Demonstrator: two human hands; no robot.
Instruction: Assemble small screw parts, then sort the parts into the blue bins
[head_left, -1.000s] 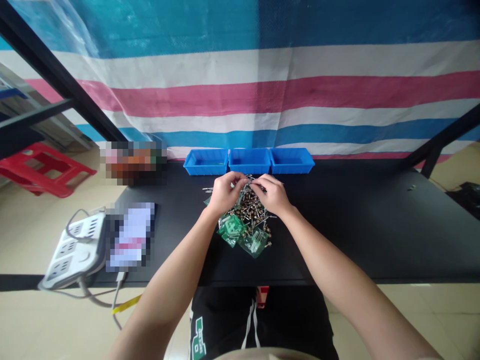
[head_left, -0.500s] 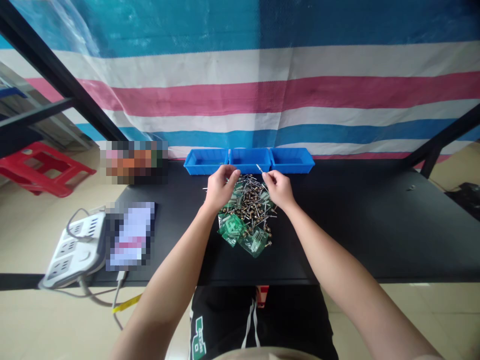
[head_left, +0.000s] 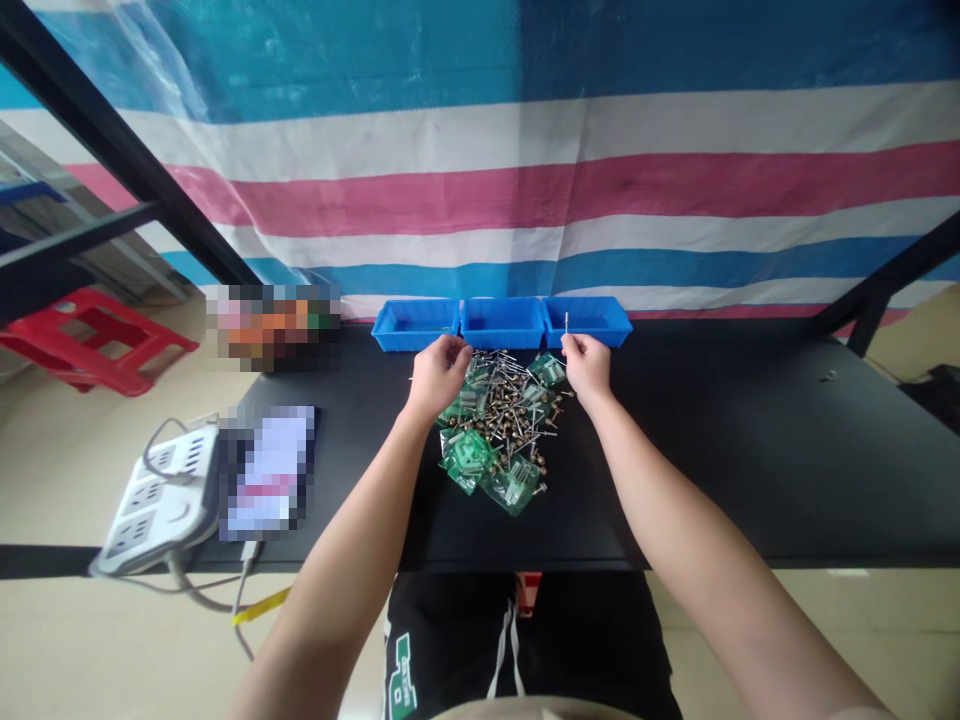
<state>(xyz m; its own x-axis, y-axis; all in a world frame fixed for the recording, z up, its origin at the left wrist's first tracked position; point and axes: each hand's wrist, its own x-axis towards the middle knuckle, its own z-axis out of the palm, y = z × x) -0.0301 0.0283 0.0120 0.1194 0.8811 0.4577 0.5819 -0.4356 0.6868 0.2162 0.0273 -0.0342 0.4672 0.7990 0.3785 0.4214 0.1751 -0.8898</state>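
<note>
My right hand [head_left: 588, 366] is closed on a thin metal pin [head_left: 567, 322], which points up in front of the right blue bin [head_left: 611, 325]. My left hand [head_left: 439, 374] has its fingers curled together at the left edge of the pile, below the left bin [head_left: 416, 318]; what it holds, if anything, is too small to tell. Between the hands lies a heap of metal pins with brownish ends [head_left: 510, 410], mixed with small green bags [head_left: 469, 455] of pale pieces. The middle bin [head_left: 502, 320] stands behind the heap.
On the black table [head_left: 720, 450], a blurred phone-like object [head_left: 270, 475] lies at left, beside a white power strip [head_left: 157, 495] with cables. A blurred orange item [head_left: 274, 328] sits at the back left. A red stool [head_left: 97, 340] stands beyond.
My right hand has moved right, away from the heap to the front of the right bin, and the pin in it now points upright. My left hand has barely moved.
</note>
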